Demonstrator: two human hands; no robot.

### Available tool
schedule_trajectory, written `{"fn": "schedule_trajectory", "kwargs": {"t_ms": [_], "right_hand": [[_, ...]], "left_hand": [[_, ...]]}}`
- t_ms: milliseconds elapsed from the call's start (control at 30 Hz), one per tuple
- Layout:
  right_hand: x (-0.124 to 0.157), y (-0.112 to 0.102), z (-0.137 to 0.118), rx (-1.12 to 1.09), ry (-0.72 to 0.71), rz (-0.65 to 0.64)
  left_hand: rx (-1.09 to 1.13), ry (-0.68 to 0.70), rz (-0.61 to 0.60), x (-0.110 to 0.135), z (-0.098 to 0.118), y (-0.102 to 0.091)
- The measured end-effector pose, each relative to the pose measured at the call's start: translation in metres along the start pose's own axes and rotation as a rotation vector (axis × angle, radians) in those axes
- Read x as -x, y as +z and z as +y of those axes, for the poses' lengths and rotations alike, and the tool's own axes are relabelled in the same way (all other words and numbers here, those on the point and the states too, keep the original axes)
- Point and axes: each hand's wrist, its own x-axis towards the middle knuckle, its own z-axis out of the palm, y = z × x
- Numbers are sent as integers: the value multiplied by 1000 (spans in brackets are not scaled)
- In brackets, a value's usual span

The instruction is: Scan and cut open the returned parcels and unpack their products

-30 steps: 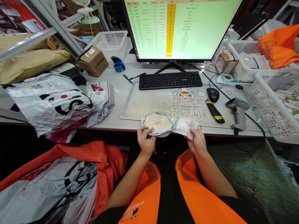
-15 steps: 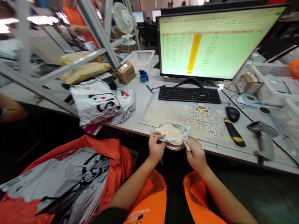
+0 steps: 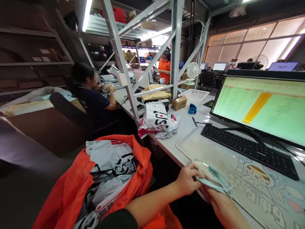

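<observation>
Above the front edge of the desk, both hands hold a round, flat beige item with a pale-blue looped rim (image 3: 225, 184), partly in clear wrap; its exact kind I cannot make out. My left hand (image 3: 189, 178) grips its left side with the fingers bent over the rim. From below and nearer to me, my right hand (image 3: 218, 198) holds the same item, its fingers mostly hidden underneath. The printed desk mat (image 3: 252, 190) lies just beyond.
An orange sack (image 3: 140, 159) full of plastic parcels stands at left. White parcels (image 3: 156, 117), a small carton (image 3: 179, 103) and a metal frame post (image 3: 125, 73) border the desk. A keyboard (image 3: 250, 149) and monitor (image 3: 262, 105) are right. A co-worker (image 3: 97, 101) sits at far left.
My view has swung left, bringing the co-worker and shelving into sight. Both hands still hold the round item, and the right hand now shows beneath it rather than at its right side.
</observation>
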Motion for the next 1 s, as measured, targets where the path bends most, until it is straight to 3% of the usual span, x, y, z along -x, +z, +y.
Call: {"fn": "schedule_trajectory", "kwargs": {"t_ms": [67,200,400,467,567,667,767,900,1000], "right_hand": [[-2,0,4,-6,31,-32],[-9,1,9,-14,181,58],[-19,-1,-7,-326,378,126],[-14,0,-11,-284,361,200],[-1,-3,-14,-16,350,253],[15,-14,-21,183,371,152],[30,-23,-29,143,339,27],[42,-23,-31,92,374,63],[36,-19,-33,133,411,36]], "left_hand": [[8,-16,-7,1,-1,-2],[36,-33,-9,2,3,0],[108,1,25,-1,11,8],[131,25,22,-1,12,11],[121,2,-10,5,11,16],[100,-51,26,11,5,20],[113,-40,65,14,-3,20],[111,-17,-33,14,-2,20],[127,19,-98,16,7,24]]}}
